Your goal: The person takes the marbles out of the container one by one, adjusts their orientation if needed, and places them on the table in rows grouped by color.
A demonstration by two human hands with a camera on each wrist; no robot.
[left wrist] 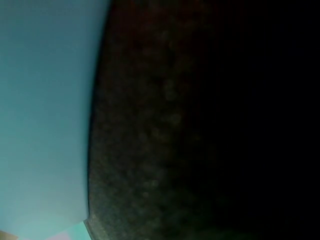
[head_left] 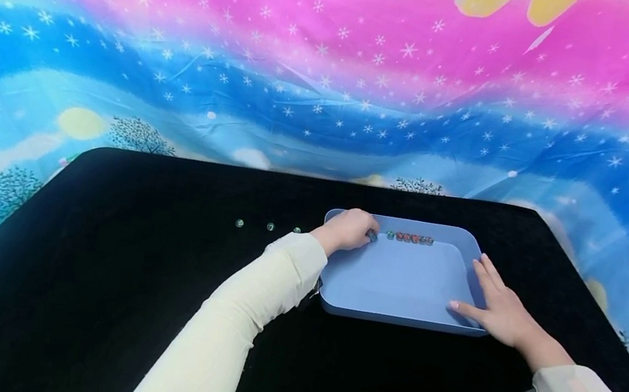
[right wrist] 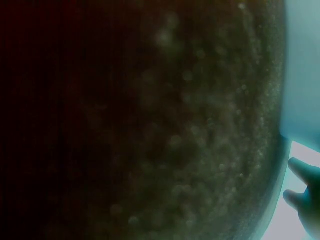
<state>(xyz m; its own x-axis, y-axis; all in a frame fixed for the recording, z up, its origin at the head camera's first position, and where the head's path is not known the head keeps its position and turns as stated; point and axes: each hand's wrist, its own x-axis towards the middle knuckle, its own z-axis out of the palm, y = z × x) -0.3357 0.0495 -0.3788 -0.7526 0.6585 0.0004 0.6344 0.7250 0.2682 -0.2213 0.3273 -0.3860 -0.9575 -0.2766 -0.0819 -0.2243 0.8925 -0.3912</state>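
Note:
A pale blue tray (head_left: pixel 406 281) sits on the black cloth in the head view. Inside it, along the back wall, several red and green glass marbles (head_left: pixel 412 238) form a row. My left hand (head_left: pixel 348 229) reaches over the tray's back left corner, and its fingertips pinch a dark greenish marble (head_left: pixel 371 236) just left of that row. On the tray's right side rests my right hand (head_left: pixel 500 312), fingers extended along the wall, thumb over the rim. Both wrist views are dark and blurred; the left one shows a pale blue surface (left wrist: pixel 45 110).
Left of the tray, three loose marbles lie in a line on the black tabletop (head_left: pixel 90 269): one marble (head_left: pixel 239 223) farthest left, another marble (head_left: pixel 270 226), and a third marble (head_left: pixel 297 230) near the left sleeve. A patterned curtain (head_left: pixel 335 74) hangs behind the table.

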